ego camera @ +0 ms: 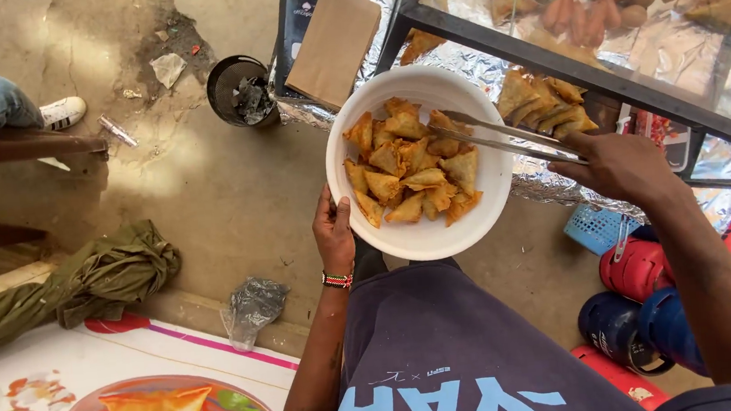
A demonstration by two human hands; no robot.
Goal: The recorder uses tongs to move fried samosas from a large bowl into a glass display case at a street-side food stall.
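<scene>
Over a dusty concrete floor (233, 199) we hold the white bowl (421, 231) of samosas (411, 171) (crisp, crumbly) with left hand (334, 235) curled under its rim; right hand (618, 166) closed around metal tongs (509, 136), best squeezed gently.

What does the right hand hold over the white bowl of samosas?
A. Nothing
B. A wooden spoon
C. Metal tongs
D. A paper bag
C: the right hand grips metal tongs whose tips reach the samosas in the white bowl, while the left hand holds the bowl's rim.
</scene>
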